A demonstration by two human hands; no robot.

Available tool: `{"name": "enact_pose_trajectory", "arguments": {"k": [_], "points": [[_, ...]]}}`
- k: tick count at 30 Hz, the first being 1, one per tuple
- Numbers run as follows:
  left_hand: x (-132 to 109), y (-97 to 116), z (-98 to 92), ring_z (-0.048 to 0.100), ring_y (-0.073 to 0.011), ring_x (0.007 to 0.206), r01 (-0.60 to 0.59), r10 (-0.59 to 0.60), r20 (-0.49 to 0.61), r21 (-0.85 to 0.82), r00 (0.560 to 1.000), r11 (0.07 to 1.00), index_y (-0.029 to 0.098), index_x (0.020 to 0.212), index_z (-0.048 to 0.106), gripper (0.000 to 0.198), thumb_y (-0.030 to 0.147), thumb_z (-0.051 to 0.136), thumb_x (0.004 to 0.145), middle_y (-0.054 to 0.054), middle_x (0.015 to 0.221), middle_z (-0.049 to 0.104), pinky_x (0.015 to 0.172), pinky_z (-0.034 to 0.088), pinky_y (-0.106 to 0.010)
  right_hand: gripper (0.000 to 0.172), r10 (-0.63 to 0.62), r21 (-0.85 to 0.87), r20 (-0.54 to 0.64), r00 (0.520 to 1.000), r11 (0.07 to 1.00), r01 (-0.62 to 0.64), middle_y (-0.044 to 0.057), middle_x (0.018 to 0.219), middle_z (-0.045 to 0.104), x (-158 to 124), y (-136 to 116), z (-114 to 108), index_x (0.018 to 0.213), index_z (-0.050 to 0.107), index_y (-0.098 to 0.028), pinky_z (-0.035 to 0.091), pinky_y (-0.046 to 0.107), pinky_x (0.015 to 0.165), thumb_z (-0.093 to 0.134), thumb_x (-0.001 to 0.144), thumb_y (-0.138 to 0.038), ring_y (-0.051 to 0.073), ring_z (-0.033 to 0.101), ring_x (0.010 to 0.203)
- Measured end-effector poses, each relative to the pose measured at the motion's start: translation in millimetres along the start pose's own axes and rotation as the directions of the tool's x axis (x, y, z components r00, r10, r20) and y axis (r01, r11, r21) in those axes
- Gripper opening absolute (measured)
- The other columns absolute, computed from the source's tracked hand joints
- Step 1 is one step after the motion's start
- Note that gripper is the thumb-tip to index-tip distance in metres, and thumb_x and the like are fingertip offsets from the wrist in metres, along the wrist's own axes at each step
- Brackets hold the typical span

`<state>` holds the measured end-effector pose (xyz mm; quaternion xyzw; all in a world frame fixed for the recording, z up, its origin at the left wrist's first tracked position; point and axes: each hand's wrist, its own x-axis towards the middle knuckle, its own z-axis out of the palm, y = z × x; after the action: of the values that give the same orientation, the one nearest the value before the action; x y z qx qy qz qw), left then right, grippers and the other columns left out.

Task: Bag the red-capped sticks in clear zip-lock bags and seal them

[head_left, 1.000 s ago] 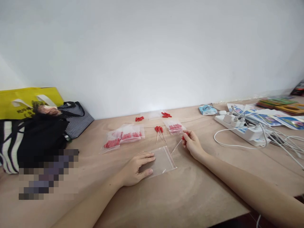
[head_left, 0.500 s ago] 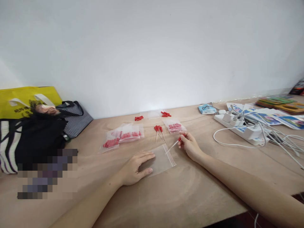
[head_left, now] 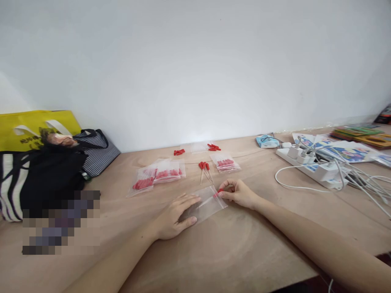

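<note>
My left hand [head_left: 174,216] lies palm down with fingers spread, pressing a clear zip bag [head_left: 210,211] to the table. At the bag's right-hand mouth, my right hand [head_left: 242,195] pinches the red bulb of a glass dropper [head_left: 216,195]. The dropper's glass tube lies inside the bag, while the bulb is at the zip strip. Just beyond the bag, a few more red-bulbed droppers [head_left: 204,166] rest fanned out on the table.
Filled zip bags with red bulbs [head_left: 143,183] lie at left, and another filled bag [head_left: 225,163] at right. Loose red bulbs [head_left: 179,152] and clear tubes [head_left: 198,148] sit near the wall. A power strip [head_left: 308,167] with cables is right; a black bag [head_left: 45,179] is left.
My right hand has moved left and toward me, sliding the dropper's glass tube into the zip bag. My left hand has stayed on the bag.
</note>
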<state>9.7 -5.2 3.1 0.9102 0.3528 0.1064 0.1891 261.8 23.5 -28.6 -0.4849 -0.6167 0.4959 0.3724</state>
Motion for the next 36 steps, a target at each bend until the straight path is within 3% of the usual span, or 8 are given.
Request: {"name": "enact_pose_trajectory", "arguments": {"k": [4, 8, 13, 17, 20, 23, 26, 36], "points": [[1, 0, 1.0, 0.031, -0.0203, 0.124, 0.003, -0.003, 0.015, 0.012, 1.000, 1.000, 0.025, 0.126, 0.037, 0.045, 0.038, 0.045, 0.083, -0.003, 0.134, 0.037, 0.104, 0.022, -0.042, 0.026, -0.114, -0.142, 0.059, 0.992, 0.982, 0.121, -0.004, 0.058, 0.049, 3, 3, 0, 0.071, 0.061, -0.015, 0.028, 0.017, 0.043, 0.070, 0.058, -0.035, 0.004, 0.036, 0.047], [2, 1, 2.3, 0.029, -0.0215, 0.124, 0.002, -0.002, 0.018, 0.000, 1.000, 1.000, 0.026, 0.125, 0.039, 0.044, 0.038, 0.044, 0.083, -0.003, 0.135, 0.035, 0.104, 0.022, -0.043, 0.025, -0.228, -0.136, 0.097, 0.969, 0.961, 0.239, 0.001, 0.080, 0.052, 4, 4, 6, 0.069, 0.067, -0.018, 0.038, 0.020, 0.057, 0.067, 0.060, -0.042, 0.008, 0.046, 0.064], [4, 1, 3.4, 0.028, -0.0224, 0.125, 0.004, -0.004, 0.038, 0.005, 0.999, 1.000, 0.026, 0.126, 0.038, 0.045, 0.039, 0.043, 0.084, -0.004, 0.135, 0.034, 0.104, 0.019, -0.045, 0.024, -0.288, -0.236, 0.165, 0.943, 0.917, 0.321, 0.002, 0.080, 0.050, 3, 2, 8, 0.074, 0.070, -0.024, 0.040, 0.025, 0.070, 0.057, 0.071, -0.044, 0.014, 0.049, 0.076], [2, 1, 2.8, 0.030, -0.0233, 0.124, -0.015, 0.015, -0.019, -0.011, 1.000, 1.000, 0.026, 0.122, 0.043, 0.040, 0.037, 0.044, 0.084, -0.004, 0.136, 0.032, 0.102, 0.027, -0.041, 0.030, -0.249, -0.216, 0.318, 0.915, 0.921, 0.326, 0.001, 0.072, 0.053, 1, -6, 1, 0.087, 0.067, -0.021, 0.039, 0.023, 0.063, 0.049, 0.077, -0.043, 0.011, 0.047, 0.065], [-2, 0, 1.2, 0.042, -0.0220, 0.114, -0.029, 0.029, -0.105, -0.004, 0.994, 1.000, 0.023, 0.113, 0.052, 0.032, 0.033, 0.043, 0.084, -0.006, 0.125, 0.044, 0.095, 0.036, -0.036, 0.033, -0.162, -0.167, 0.389, 0.907, 0.956, 0.243, -0.004, 0.058, 0.049, -2, -9, -6, 0.091, 0.064, -0.018, 0.032, 0.019, 0.050, 0.054, 0.073, -0.043, 0.007, 0.039, 0.051], [-8, -3, 0.0, 0.051, -0.0192, 0.103, -0.033, 0.031, -0.117, -0.014, 0.993, 0.999, 0.022, 0.108, 0.055, 0.028, 0.032, 0.044, 0.084, -0.006, 0.113, 0.053, 0.090, 0.041, -0.032, 0.032, -0.116, -0.165, 0.345, 0.931, 0.969, 0.182, -0.006, 0.052, 0.045, -2, -9, -9, 0.084, 0.063, -0.016, 0.027, 0.018, 0.044, 0.065, 0.062, -0.039, 0.005, 0.035, 0.046], [-13, -7, -0.5, 0.048, -0.0193, 0.108, -0.014, 0.011, -0.094, -0.031, 0.995, 0.999, 0.023, 0.110, 0.054, 0.030, 0.032, 0.046, 0.083, -0.004, 0.116, 0.053, 0.094, 0.039, -0.033, 0.028, -0.111, -0.152, 0.296, 0.949, 0.975, 0.161, -0.006, 0.053, 0.047, -1, -4, -7, 0.075, 0.062, -0.015, 0.027, 0.017, 0.044, 0.070, 0.056, -0.034, 0.005, 0.037, 0.046], [-10, -8, -1.1, 0.045, -0.0212, 0.114, 0.005, -0.010, -0.065, -0.075, 0.998, 0.997, 0.024, 0.114, 0.052, 0.037, 0.037, 0.050, 0.080, -0.004, 0.122, 0.050, 0.097, 0.035, -0.039, 0.024, -0.170, -0.185, 0.180, 0.969, 0.961, 0.203, -0.005, 0.050, 0.049, 0, 2, 3, 0.067, 0.065, -0.017, 0.029, 0.017, 0.043, 0.066, 0.059, -0.040, 0.005, 0.037, 0.044]]}}
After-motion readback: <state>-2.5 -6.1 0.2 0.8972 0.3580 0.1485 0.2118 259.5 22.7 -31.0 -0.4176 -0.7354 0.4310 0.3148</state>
